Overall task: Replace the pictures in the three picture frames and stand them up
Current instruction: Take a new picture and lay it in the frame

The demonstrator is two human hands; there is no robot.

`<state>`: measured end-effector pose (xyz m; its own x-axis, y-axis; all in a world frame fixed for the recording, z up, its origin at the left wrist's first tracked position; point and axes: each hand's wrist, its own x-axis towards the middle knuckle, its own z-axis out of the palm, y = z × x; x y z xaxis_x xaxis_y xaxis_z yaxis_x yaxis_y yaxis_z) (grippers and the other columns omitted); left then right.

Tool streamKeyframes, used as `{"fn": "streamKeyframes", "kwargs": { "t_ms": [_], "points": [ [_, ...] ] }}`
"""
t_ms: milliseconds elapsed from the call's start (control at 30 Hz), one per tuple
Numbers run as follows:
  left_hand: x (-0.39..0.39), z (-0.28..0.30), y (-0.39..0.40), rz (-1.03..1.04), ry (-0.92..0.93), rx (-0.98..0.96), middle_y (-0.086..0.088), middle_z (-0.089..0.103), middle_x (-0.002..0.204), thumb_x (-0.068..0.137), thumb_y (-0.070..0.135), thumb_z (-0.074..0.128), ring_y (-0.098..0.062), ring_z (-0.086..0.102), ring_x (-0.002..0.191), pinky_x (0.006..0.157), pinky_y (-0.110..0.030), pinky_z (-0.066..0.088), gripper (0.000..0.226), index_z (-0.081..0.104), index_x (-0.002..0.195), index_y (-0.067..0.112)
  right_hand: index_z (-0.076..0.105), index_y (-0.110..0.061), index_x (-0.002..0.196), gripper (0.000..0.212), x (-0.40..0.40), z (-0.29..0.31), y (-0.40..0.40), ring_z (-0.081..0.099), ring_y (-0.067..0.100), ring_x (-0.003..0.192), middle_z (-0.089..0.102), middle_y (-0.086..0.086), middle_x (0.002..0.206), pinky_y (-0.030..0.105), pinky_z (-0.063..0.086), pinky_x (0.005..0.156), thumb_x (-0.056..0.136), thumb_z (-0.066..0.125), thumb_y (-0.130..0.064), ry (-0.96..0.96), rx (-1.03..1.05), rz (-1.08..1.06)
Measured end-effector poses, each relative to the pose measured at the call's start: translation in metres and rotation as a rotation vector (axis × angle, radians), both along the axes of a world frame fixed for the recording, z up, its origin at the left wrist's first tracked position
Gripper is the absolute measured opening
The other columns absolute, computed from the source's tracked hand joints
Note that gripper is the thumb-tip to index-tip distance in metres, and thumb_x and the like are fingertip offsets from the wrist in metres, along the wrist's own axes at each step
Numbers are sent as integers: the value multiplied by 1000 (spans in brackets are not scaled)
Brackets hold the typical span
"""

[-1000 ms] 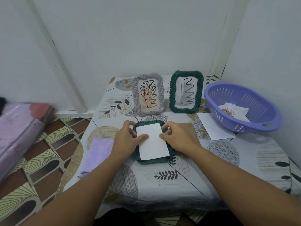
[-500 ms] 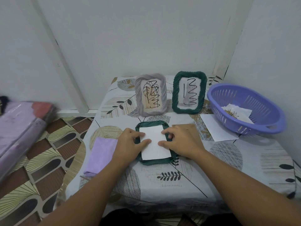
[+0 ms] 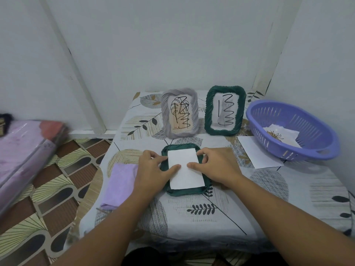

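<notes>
A dark green frame (image 3: 184,191) lies flat on the table, back side up, with a white paper (image 3: 185,169) resting in its opening. My left hand (image 3: 153,168) lies on the frame's left edge, thumb pressing the paper. My right hand (image 3: 217,166) lies on the right edge, thumb also on the paper. Behind stand a grey frame (image 3: 179,113) and a second green frame (image 3: 224,110), both upright with scribbled pictures.
A purple basket (image 3: 292,129) at the right holds a picture (image 3: 281,136). A white sheet (image 3: 257,154) lies beside it, and a brown board peeks from under my right hand. A lilac cloth (image 3: 120,184) lies left. The table (image 3: 269,204) edge drops to patterned floor at left.
The camera has shifted slightly. Both thumbs have slid down to the paper's middle, flattening it in the frame. The paper now sits straighter in the opening.
</notes>
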<state>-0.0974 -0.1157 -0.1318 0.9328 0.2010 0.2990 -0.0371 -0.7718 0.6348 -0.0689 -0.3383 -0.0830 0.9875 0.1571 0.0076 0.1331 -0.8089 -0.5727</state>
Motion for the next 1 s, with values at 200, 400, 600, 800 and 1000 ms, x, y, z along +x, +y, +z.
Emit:
{"fn": "streamKeyframes", "kwargs": {
  "t_ms": [200,400,600,800,1000],
  "points": [
    [1,0,0,-33,24,-4,10,42,106,73,65,78,-7,42,106,97,-27,40,66,72,125,25,63,-30,127,62,2,1,3,58,5,88,66,-13,95,16,28,56,78,73,-67,10,-80,-7],
    [3,-3,1,-28,9,-24,11,42,103,74,62,80,-9,44,106,98,-30,43,60,73,122,26,60,-30,122,61,9,-11,7,61,9,88,63,-13,95,25,38,59,74,76,-65,75,-18,-36],
    [4,-3,1,-28,-1,-31,11,43,102,75,60,79,-8,44,104,91,-25,40,60,71,124,26,55,-29,124,62,14,-16,6,60,10,87,58,-14,87,28,39,63,75,77,-61,101,28,-24],
    [5,-3,0,-31,25,-42,13,43,100,76,61,78,-10,44,105,96,-31,44,60,70,126,28,59,-31,125,59,15,-17,8,60,8,82,59,-15,85,26,36,57,76,76,-61,77,30,-40],
    [6,-5,1,-35,10,-62,12,45,103,74,62,79,-11,48,103,97,-33,47,64,69,128,30,58,-32,125,54,12,-12,0,57,6,84,58,-16,87,21,32,56,80,77,-57,80,59,-21]
  ]
}}
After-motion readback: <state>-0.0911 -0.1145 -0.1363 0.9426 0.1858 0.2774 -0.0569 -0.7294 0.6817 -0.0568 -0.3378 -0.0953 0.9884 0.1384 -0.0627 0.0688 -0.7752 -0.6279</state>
